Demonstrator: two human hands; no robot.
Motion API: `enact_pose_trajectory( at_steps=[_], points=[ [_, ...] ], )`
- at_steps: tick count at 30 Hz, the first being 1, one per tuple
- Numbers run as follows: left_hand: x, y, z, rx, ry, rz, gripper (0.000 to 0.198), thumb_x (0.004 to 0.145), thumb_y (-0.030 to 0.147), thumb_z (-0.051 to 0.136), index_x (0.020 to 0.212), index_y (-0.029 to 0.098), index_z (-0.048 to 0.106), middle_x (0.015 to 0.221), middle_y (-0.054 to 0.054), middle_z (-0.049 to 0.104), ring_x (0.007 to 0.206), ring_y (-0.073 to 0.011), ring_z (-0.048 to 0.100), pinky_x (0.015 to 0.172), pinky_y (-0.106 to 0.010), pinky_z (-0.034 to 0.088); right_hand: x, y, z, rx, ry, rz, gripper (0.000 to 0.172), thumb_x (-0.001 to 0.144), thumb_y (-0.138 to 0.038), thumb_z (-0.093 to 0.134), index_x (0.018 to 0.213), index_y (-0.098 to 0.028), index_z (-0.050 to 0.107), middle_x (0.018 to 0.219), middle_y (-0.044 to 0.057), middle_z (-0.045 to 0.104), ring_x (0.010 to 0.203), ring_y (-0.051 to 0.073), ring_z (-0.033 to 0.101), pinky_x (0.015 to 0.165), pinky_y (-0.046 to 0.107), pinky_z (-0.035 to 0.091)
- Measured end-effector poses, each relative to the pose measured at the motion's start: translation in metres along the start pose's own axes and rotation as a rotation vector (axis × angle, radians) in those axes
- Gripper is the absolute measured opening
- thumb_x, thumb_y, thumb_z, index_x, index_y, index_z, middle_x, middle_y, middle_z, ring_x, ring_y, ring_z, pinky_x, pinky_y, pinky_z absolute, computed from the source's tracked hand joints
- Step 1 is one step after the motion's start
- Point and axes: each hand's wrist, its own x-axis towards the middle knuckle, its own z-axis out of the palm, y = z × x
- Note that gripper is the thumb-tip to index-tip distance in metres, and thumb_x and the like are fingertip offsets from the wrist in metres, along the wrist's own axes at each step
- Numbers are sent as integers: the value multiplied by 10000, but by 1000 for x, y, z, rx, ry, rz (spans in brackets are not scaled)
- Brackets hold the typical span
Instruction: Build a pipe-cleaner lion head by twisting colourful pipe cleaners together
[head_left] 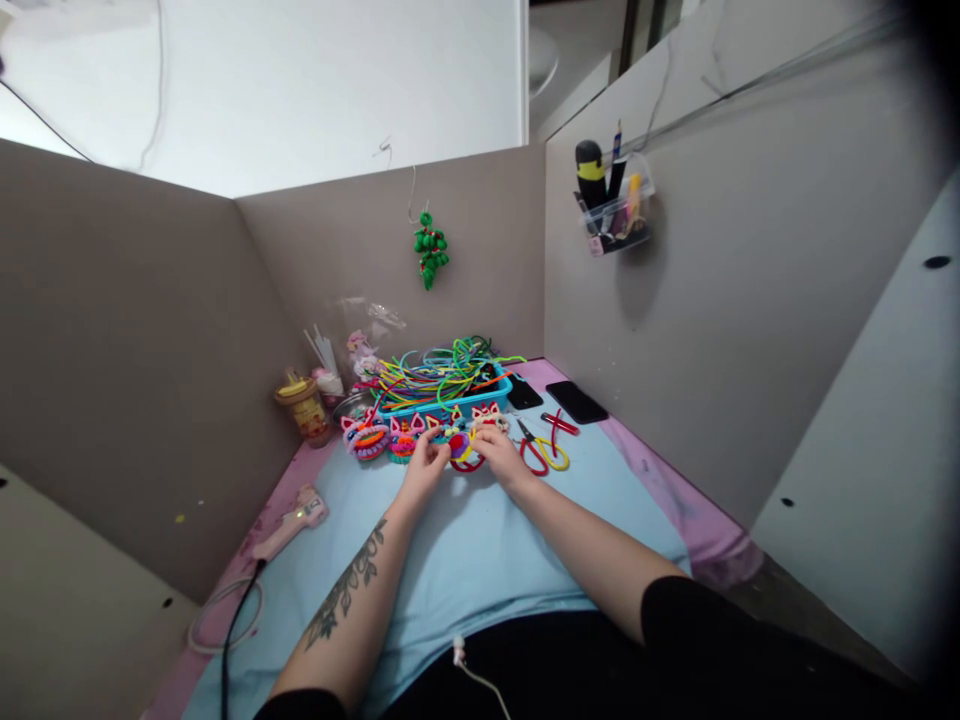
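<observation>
Between my two hands is a small pipe-cleaner figure (459, 447) in red, purple and yellow. The fingers of my left hand (427, 458) pinch its left side, and my right hand (496, 450) grips its right side near a yellow part. My fingertips hide some of it. Finished-looking pipe-cleaner animal heads stand just behind and left: a pink one with an orange mouth (366, 437) and another pink and red one (405, 440). Scissors with red and yellow handles (553, 456) lie right of my right hand, beside a red pipe cleaner (555, 430).
A blue basket (424, 411) heaped with colourful pipe cleaners (442, 378) stands behind. Two phones (576, 402) lie at the right. At the left are a pink glue gun (296, 520), its cable and a brown cup (304, 408). Grey partitions (375, 250) enclose the table.
</observation>
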Motion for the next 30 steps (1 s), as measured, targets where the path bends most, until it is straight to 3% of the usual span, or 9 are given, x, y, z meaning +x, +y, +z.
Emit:
enact_pose_trajectory(
  at_steps=[6, 10, 14, 20, 30],
  points=[
    [-6, 3, -2, -236, -215, -251, 620, 688, 359, 709, 1251, 227, 484, 1079, -93, 627, 853, -191, 632, 732, -305, 497, 3, -3, -6, -43, -180, -35, 195, 633, -335, 638, 529, -187, 564, 974, 33, 533, 978, 203, 506, 932, 340, 324],
    [-6, 4, -2, -335, -196, -284, 604, 657, 282, 744, 1217, 234, 522, 1089, -94, 626, 853, -197, 640, 717, -319, 518, 2, -2, -5, -88, -160, -75, 195, 660, -324, 621, 544, -185, 548, 905, 29, 539, 968, 202, 507, 933, 348, 325],
    [-6, 5, 0, -409, -186, -294, 582, 666, 238, 740, 1206, 230, 522, 1028, -85, 645, 799, -183, 647, 703, -332, 537, -3, -2, -1, -89, -109, -84, 162, 715, -345, 592, 667, -194, 556, 805, 16, 553, 841, 176, 526, 791, 313, 410],
    [-9, 9, 4, -456, -123, -312, 551, 666, 197, 737, 1176, 205, 529, 990, -79, 654, 772, -180, 652, 709, -349, 547, -10, -4, 2, -200, 6, -229, 149, 747, -326, 584, 832, -204, 605, 1011, 59, 535, 888, 175, 529, 598, 238, 445],
    [-9, 8, 4, -513, -162, -267, 507, 687, 195, 718, 1160, 217, 538, 1038, -81, 640, 844, -199, 645, 744, -361, 529, -13, -15, -2, -349, 41, -512, 105, 804, -234, 555, 840, -225, 653, 926, 55, 562, 926, 181, 540, 797, 330, 466]
  ],
)
